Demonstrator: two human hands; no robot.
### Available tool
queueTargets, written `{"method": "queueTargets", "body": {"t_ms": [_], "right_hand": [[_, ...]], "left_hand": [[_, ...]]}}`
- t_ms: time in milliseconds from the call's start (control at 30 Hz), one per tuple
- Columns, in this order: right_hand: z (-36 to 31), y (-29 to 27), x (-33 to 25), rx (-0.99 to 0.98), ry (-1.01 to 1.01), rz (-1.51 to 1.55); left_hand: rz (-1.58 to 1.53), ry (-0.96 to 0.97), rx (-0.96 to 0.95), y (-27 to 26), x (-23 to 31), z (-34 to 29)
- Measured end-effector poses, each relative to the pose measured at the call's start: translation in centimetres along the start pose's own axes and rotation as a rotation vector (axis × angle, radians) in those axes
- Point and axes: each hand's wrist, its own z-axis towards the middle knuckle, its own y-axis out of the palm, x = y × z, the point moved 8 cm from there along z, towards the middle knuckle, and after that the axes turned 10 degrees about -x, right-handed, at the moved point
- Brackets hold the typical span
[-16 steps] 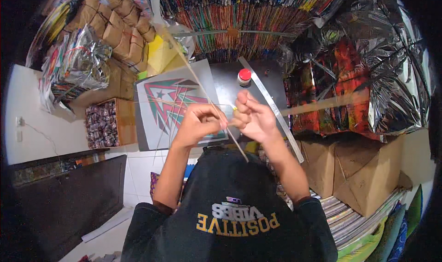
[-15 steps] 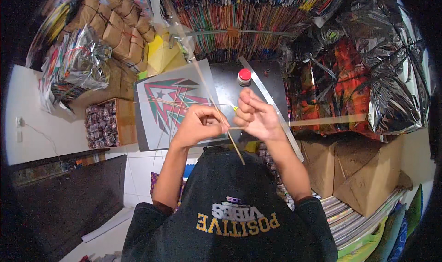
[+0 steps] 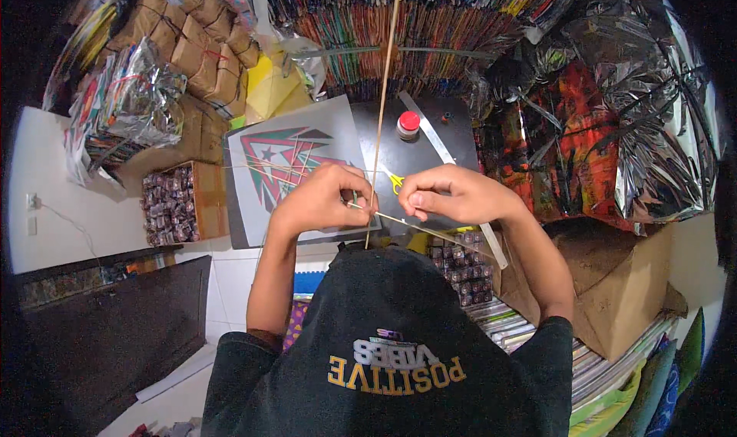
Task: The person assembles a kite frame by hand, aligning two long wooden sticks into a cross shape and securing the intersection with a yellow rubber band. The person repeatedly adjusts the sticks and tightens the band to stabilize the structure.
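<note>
My left hand [image 3: 324, 199] pinches two thin bamboo sticks where they cross. The long stick [image 3: 383, 92] runs upright past the far table edge. The other stick [image 3: 430, 229] slants off to the right under my right hand [image 3: 459, 194]. That hand is closed, thumb against curled fingers, just right of the crossing; whatever it holds is too fine to make out. Beyond my left hand, a pale sheet [image 3: 247, 191] with a red, green and black star pattern lies on the dark table, several thin sticks on top. Yellow-handled scissors [image 3: 396, 182] lie between my hands.
A red-capped bottle [image 3: 408, 122] stands near a long metal ruler [image 3: 439, 141] on the dark table [image 3: 458, 120]. Dense stacks of colourful folded material [image 3: 330, 34] line the back. Plastic-wrapped bundles [image 3: 583, 130] and a cardboard box [image 3: 614, 283] crowd the right; an open box [image 3: 211, 203] stands left.
The long stick has swung from a slant to nearly upright, and the other now tilts down to the right. My right hand has turned over and lowered, its elbow moving outward.
</note>
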Motion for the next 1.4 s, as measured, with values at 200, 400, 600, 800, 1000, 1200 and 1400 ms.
{"method": "queueTargets", "body": {"t_ms": [200,400,600,800,1000,1200,1400], "right_hand": [[0.0,0.2,-1.6,0.164,0.08,-0.223],[0.6,1.0,-0.4,0.487,-0.012,-0.105],[2.6,4.4,6.2,0.604,-0.391,0.891],[3.2,5.1,7.0,0.544,-0.574,1.388],[2.3,1.7,8.0,0.397,-0.572,1.467],[0.4,-0.9,4.0,0.224,-0.424,0.891],[0.1,-0.3,1.0,0.066,-0.011,0.293]], "left_hand": [[0.106,-0.071,0.203,-0.5,-0.8,0.0],[-0.282,-0.035,0.626,-1.5,-3.8,-0.6],[-0.589,-0.069,0.706,-0.7,-3.7,-0.2],[-0.914,0.061,0.704,0.1,-3.4,0.1],[-0.882,0.043,0.323,0.6,-1.8,0.0],[-0.472,-0.023,0.025,0.5,-2.0,-0.1],[-0.257,-0.083,0.011,0.0,-0.4,0.1]]}}
